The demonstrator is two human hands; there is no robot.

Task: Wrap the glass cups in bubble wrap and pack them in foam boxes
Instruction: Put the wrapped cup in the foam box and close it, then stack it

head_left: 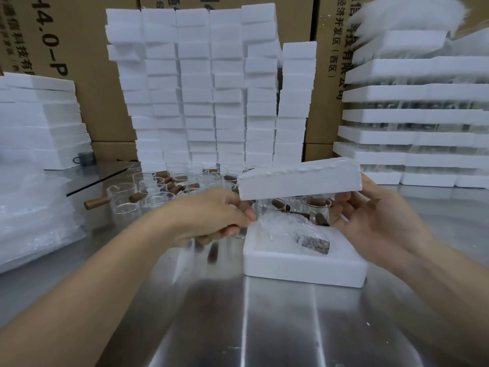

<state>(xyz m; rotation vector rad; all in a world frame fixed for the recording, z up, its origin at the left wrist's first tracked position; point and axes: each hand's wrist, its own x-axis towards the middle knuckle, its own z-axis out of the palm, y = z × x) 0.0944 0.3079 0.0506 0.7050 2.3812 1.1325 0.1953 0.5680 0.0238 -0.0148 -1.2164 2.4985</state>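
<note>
Above foam box (pixel 304 268), lid (pixel 299 178) tilted, apart

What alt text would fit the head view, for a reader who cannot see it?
A person's left hand and right hand hold a white foam lid above an open white foam box on a steel table; a bubble-wrapped glass cup lies inside it. Behind stand clear glass cups with brown handles and tall stacks of white foam pieces.
</note>
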